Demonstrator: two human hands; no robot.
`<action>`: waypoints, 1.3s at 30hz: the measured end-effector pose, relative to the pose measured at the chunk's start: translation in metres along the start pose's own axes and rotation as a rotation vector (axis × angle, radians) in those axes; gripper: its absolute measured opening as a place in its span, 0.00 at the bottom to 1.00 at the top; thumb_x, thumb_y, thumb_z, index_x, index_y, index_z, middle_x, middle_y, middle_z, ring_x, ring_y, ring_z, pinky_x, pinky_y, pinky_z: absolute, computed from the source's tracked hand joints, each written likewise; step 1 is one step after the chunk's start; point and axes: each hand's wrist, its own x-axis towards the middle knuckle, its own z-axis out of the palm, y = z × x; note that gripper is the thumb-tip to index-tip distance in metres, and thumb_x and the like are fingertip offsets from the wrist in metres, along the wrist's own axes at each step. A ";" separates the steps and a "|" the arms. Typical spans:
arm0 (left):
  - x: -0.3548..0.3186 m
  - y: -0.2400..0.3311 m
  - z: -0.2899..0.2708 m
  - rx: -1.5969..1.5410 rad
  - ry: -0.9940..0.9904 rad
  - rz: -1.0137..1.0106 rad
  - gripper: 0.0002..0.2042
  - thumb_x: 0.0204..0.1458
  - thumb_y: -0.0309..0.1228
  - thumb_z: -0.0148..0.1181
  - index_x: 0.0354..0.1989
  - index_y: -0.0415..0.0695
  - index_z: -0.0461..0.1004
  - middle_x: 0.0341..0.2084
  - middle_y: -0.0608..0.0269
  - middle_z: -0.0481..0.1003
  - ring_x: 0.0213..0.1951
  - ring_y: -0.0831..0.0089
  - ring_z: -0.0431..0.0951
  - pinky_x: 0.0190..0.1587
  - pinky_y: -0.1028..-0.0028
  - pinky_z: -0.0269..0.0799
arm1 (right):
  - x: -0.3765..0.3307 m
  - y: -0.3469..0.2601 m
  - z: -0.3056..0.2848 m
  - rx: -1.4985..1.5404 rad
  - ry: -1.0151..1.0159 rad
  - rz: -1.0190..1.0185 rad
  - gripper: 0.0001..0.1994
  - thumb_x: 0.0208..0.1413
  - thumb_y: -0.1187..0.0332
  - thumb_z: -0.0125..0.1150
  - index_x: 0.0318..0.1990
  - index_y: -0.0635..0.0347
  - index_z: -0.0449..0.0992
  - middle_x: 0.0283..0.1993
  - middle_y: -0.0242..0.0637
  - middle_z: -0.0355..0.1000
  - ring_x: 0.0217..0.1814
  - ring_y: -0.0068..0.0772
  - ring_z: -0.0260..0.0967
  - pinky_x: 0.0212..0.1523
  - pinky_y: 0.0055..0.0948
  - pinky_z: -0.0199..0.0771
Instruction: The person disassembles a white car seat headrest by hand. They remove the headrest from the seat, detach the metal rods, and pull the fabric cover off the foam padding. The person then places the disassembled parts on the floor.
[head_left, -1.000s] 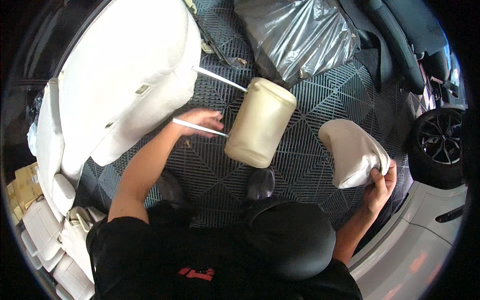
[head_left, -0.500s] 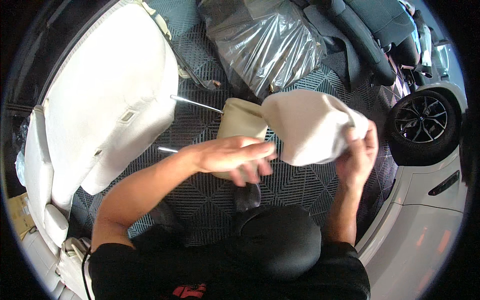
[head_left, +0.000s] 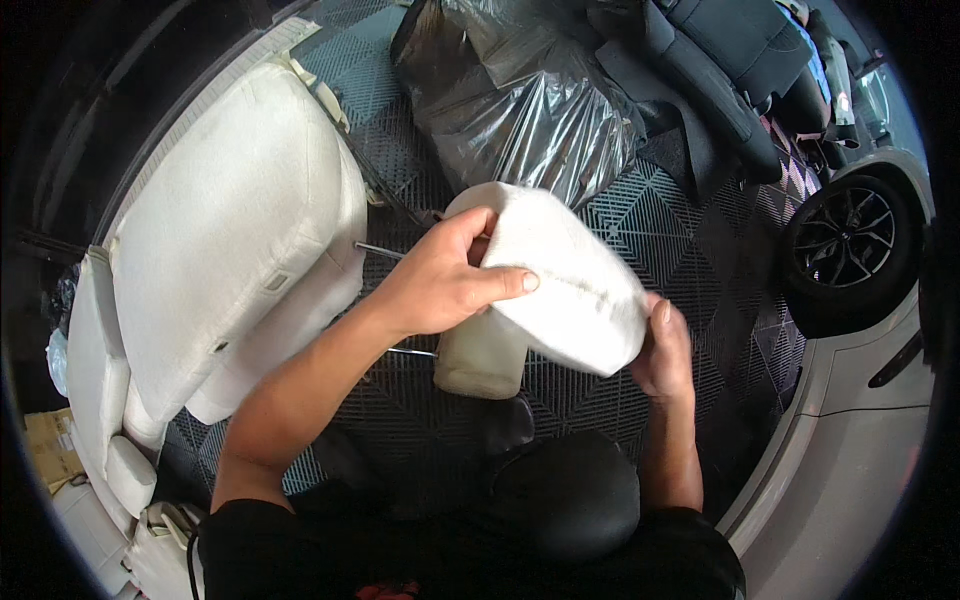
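Between both hands, a white fabric cover [head_left: 565, 275] sits above a cream headrest [head_left: 485, 355], long axis running upper-left to lower-right. Left hand [head_left: 440, 285] clamps its upper-left end, thumb over. Right hand [head_left: 665, 350] grips the lower-right end; white car seat [head_left: 230, 220] lies left.

Headrest [head_left: 480, 355] mostly behind white cover [head_left: 570, 285]

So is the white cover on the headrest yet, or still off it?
Off: both hands, left hand and right hand, hold the cover above the cream headrest, which shows bare beneath.
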 end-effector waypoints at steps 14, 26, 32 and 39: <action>0.000 -0.031 -0.028 0.010 -0.382 -0.065 0.34 0.52 0.56 0.65 0.57 0.41 0.67 0.39 0.59 0.76 0.41 0.74 0.75 0.42 0.70 0.72 | 0.010 -0.057 -0.017 -0.241 -0.163 -0.368 0.14 0.56 0.73 0.64 0.49 0.67 0.78 0.45 0.41 0.80 0.45 0.33 0.79 0.49 0.35 0.79; 0.060 -0.046 0.010 -0.375 -0.180 0.167 0.37 0.51 0.36 0.72 0.66 0.35 0.60 0.55 0.55 0.72 0.55 0.69 0.73 0.60 0.68 0.69 | -0.008 0.041 0.011 -0.041 -0.256 0.114 0.45 0.51 0.40 0.65 0.64 0.73 0.65 0.62 0.49 0.68 0.64 0.41 0.64 0.67 0.40 0.59; 0.039 -0.047 0.011 0.138 0.099 0.249 0.22 0.43 0.30 0.78 0.42 0.38 0.72 0.35 0.65 0.76 0.39 0.79 0.74 0.45 0.75 0.71 | 0.026 0.017 0.030 0.200 0.112 -0.173 0.18 0.64 0.64 0.61 0.54 0.68 0.75 0.48 0.38 0.78 0.49 0.25 0.73 0.53 0.29 0.72; 0.021 -0.023 -0.006 -0.003 -0.045 0.358 0.29 0.47 0.28 0.73 0.57 0.37 0.65 0.45 0.59 0.74 0.47 0.74 0.74 0.53 0.72 0.69 | 0.023 0.008 0.013 0.163 0.021 -0.281 0.16 0.62 0.66 0.62 0.51 0.70 0.78 0.48 0.39 0.78 0.49 0.26 0.73 0.53 0.28 0.72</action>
